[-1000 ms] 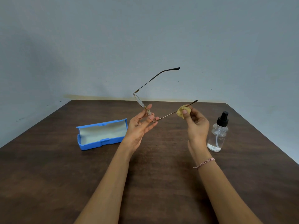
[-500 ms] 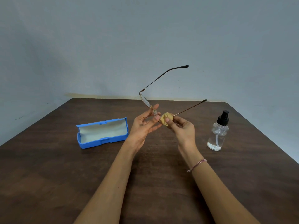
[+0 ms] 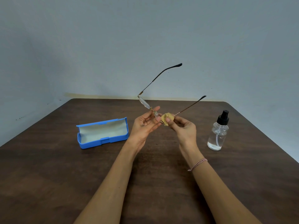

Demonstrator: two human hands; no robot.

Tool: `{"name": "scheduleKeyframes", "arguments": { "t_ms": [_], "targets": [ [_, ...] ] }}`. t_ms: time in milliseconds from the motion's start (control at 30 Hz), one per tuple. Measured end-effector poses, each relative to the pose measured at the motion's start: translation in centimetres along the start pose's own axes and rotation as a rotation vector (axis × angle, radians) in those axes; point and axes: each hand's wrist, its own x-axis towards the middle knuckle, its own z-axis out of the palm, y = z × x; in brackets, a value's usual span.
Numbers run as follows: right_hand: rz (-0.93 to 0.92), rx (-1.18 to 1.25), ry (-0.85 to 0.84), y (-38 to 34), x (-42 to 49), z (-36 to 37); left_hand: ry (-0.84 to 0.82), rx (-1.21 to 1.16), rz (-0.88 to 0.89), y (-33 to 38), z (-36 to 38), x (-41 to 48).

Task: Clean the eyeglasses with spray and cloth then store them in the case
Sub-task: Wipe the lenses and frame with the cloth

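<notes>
Thin metal-framed eyeglasses (image 3: 144, 102) with both temples unfolded are held up above the table. My left hand (image 3: 144, 126) pinches them at the bridge between the lenses. My right hand (image 3: 182, 128) pinches a small crumpled yellow cloth (image 3: 167, 120) around the nearer lens, right by the hinge of the lower temple. The blue glasses case (image 3: 103, 140) lies open on the table to the left, its pale lining showing. A clear spray bottle (image 3: 218, 135) with a black pump top stands upright to the right.
A dark brown wooden table (image 3: 48, 183) holds everything, with rounded far corners and a grey wall behind it. The table's right edge runs diagonally just beyond the spray bottle.
My right hand slid the cloth along the lower temple from near its tip back to the hinge and lens. The glasses shifted slightly right and up in my left hand.
</notes>
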Motion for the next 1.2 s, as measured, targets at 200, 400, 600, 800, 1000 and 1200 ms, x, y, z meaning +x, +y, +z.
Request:
{"name": "scheduleKeyframes", "arguments": {
  "t_ms": [200,400,600,800,1000,1200],
  "targets": [
    [-0.028,0.236,0.136,-1.3,0.6,-0.5,0.021,-0.049,-0.004,0.0,0.2,0.1],
    [0.015,0.160,-0.003,-0.2,-0.2,0.4,0.020,-0.122,-0.006,0.0,0.2,0.2],
    [-0.019,0.249,0.073,-0.9,0.3,0.0,0.004,-0.111,-0.006,0.1,0.3,0.1],
    [-0.021,0.265,0.067,-0.7,0.3,0.0,-0.004,-0.142,-0.023,0.0,0.4,0.1],
    [0.009,0.154,-0.021,0.2,-0.2,0.5,0.002,-0.138,-0.022,0.2,0.2,0.1],
    [-0.027,0.319,0.132,-1.0,0.4,-0.2,0.008,-0.114,-0.032,-0.2,0.4,0.1]
  ]
}}
